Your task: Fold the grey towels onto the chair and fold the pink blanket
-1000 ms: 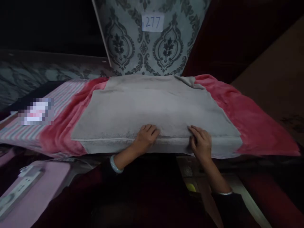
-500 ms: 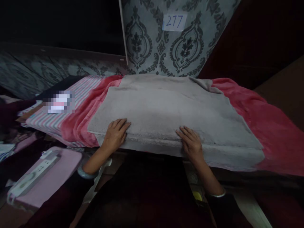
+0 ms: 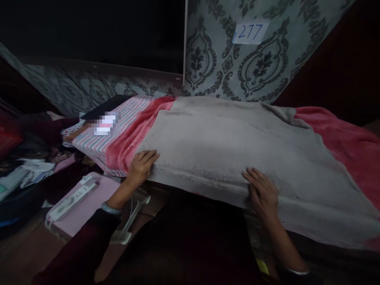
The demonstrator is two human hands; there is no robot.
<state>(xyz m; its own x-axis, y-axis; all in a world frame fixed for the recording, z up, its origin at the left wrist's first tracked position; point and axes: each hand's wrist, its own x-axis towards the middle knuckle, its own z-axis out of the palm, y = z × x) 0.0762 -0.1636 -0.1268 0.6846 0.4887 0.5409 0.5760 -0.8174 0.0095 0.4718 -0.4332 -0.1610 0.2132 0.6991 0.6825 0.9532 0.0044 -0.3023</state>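
A grey cloth (image 3: 213, 138) is spread over a red fleecy blanket (image 3: 341, 134), and its near side hangs over the front edge of the surface. My left hand (image 3: 141, 165) rests on the cloth's left front edge, fingers stretched out and palm down. Farther right, my right hand (image 3: 263, 192) lies flat on the same front edge, its fingers extended. Neither hand grips the cloth. Beneath the blanket's left side, a striped pink, white and grey cloth (image 3: 97, 146) shows.
A blurred-out bright object (image 3: 106, 123) lies on the striped cloth. At the lower left, a power strip (image 3: 71, 200) sits on a pink stool (image 3: 97, 198). A dark television screen (image 3: 103, 35) and a paper marked 277 (image 3: 251, 31) are on the patterned wall.
The view has turned to the left, so the scene sits farther right. My left hand is now closer to the cloth's left corner, and my hands are wider apart.
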